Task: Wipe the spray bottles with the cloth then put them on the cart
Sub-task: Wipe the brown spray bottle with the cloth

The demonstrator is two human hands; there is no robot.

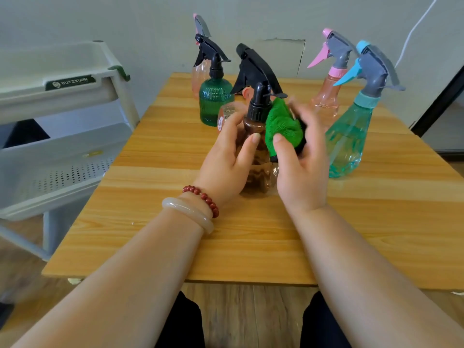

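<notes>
My left hand (231, 156) grips a brown spray bottle (258, 162) with a black trigger head, held just above the wooden table (175, 234). My right hand (298, 162) holds a green cloth (282, 126) against the bottle's right shoulder. Behind stand a green bottle (213, 101) with a black head and a pale pink bottle (197, 79). To the right stand a pink bottle (326, 96) and a teal bottle (349, 139), both with grey heads. Another small brown bottle (227, 114) shows partly behind my left fingers.
A white tiered cart (62, 156) with a perforated shelf stands left of the table, its upper tray at bottle height. A white wall lies behind, with a cable at the upper right. My knees show below the table's near edge.
</notes>
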